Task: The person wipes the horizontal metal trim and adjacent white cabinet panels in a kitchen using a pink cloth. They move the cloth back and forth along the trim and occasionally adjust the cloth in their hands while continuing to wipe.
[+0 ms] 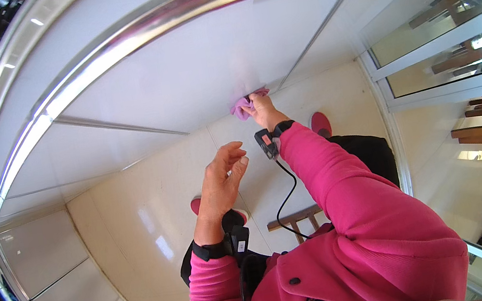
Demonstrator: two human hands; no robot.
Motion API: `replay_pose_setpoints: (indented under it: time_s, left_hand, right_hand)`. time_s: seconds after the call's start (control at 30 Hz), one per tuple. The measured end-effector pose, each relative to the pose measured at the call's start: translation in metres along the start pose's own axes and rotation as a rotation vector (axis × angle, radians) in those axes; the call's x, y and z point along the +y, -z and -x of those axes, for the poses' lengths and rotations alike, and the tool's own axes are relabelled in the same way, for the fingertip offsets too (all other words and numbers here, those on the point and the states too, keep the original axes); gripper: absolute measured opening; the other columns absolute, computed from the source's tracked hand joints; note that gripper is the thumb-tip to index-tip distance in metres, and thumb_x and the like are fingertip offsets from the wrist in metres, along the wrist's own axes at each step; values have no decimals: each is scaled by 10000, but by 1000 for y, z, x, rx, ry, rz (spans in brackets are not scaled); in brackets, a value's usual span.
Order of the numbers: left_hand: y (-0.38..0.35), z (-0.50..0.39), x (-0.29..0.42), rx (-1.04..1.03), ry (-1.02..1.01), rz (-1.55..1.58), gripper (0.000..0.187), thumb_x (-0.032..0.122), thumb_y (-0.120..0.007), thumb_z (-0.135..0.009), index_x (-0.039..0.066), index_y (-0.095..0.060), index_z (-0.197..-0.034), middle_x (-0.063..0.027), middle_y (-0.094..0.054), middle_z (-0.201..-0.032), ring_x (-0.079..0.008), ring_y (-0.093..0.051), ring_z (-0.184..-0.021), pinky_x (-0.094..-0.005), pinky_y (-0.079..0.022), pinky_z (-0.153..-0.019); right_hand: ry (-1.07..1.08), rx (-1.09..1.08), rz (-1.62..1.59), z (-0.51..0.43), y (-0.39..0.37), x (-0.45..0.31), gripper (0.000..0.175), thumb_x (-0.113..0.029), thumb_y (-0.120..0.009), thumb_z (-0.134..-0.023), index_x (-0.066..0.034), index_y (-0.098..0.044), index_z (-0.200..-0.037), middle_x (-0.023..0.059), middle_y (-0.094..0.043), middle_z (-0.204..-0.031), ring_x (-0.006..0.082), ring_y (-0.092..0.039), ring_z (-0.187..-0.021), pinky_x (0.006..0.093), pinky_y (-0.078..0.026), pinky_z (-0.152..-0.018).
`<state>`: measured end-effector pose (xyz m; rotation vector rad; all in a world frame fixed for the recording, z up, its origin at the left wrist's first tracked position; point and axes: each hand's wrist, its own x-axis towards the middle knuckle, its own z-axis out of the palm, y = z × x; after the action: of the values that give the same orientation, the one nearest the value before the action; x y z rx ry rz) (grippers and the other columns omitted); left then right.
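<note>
My right hand [262,108] grips a bunched pink cloth [242,107] and presses it low on a glossy white panel [190,68], close to where the panel meets the floor. To its left, my left hand [225,176] hangs in the air above the tiled floor [137,214], fingers loosely bent and apart, holding nothing. A black strap with a small device is on each wrist, and a black cable runs from the right one.
A shiny metal trim [146,28] curves along the panel's top. Tiled low wall [54,255] stands at left, a white-framed glass door [454,91] at right. A wooden chair or stool [299,218] is partly visible behind my arms. My pink shoes are on the floor.
</note>
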<state>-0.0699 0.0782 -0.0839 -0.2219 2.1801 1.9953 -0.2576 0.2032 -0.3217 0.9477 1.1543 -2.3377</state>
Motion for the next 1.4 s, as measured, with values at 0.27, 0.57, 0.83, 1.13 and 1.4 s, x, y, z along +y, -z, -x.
replay_pose_setpoints:
  time_s: [0.27, 0.57, 0.83, 1.13, 1.4]
  left_hand:
    - [-8, -11, 5, 51, -129, -45, 340, 213, -584, -937, 1, -533, -1198, -118, -642, -991, -183, -603, -899, -311, -486, -807]
    - [4, -5, 8, 87, -154, -21, 314, 164, -567, -945, -14, -534, -1202, -87, -615, -1014, -166, -599, -916, -291, -466, -836]
    - [28, 11, 16, 339, -279, 243, 256, 160, -525, -968, 5, -568, -1167, -87, -642, -968, -179, -617, -882, -320, -488, -845]
    - [42, 30, 23, 590, -209, 364, 219, 198, -489, -990, 42, -595, -1102, -69, -656, -905, -152, -622, -821, -309, -488, -830]
    - [41, 31, 24, 526, -108, 398, 213, 182, -531, -972, 15, -593, -1089, -74, -645, -905, -168, -614, -824, -318, -489, -826]
  right_hand:
    - [369, -277, 195, 159, -59, -117, 280, -98, -563, -898, -42, -477, -1158, 82, -550, -1135, 230, -591, -1002, 394, -572, -775]
    - [1414, -84, 505, 273, -119, -239, 235, -143, -642, -861, 2, -527, -1006, 82, -610, -890, 167, -566, -761, 311, -483, -707]
    - [1507, -150, 428, 234, -118, -189, 189, -89, -655, -850, -45, -527, -982, 62, -598, -830, 167, -582, -744, 337, -485, -667]
    - [1556, 13, 1018, 109, -37, -62, 293, -110, -651, -809, -32, -528, -1062, 158, -578, -960, 365, -554, -879, 435, -433, -825]
    - [678, 154, 864, -27, 32, 48, 383, -118, -678, -800, 5, -494, -1112, 157, -612, -1029, 266, -624, -919, 367, -496, -816]
